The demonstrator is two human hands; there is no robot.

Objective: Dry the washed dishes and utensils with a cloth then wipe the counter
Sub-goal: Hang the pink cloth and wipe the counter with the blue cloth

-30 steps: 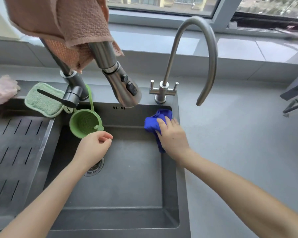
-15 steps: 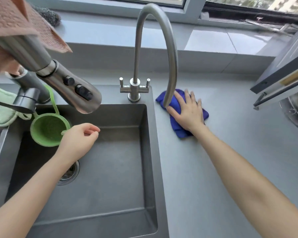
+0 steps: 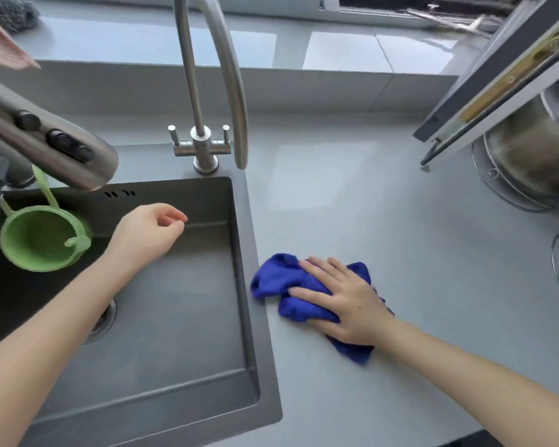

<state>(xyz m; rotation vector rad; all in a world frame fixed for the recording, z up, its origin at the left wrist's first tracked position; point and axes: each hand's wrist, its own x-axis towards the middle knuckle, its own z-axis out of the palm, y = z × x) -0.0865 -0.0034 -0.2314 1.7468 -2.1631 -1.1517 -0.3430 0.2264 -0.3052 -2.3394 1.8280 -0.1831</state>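
Observation:
A crumpled blue cloth (image 3: 271,282) lies on the grey counter (image 3: 433,269), just right of the sink's edge. My right hand (image 3: 346,301) presses flat on it, fingers spread and pointing left, covering its right half. My left hand (image 3: 146,233) hovers over the dark sink basin (image 3: 181,333), fingers loosely curled against the thumb, with nothing in it.
A tall curved tap (image 3: 207,91) stands at the sink's back right corner, and a pull-out sprayer head (image 3: 46,140) juts in from the left. A green strainer (image 3: 39,240) hangs at the sink's left. A steel pot (image 3: 530,156) sits under a rack (image 3: 504,69) at the far right.
My right hand has drawn the blue cloth from beside the tap's base toward me along the counter by the sink's edge. The view has shifted right. My left hand stays over the sink.

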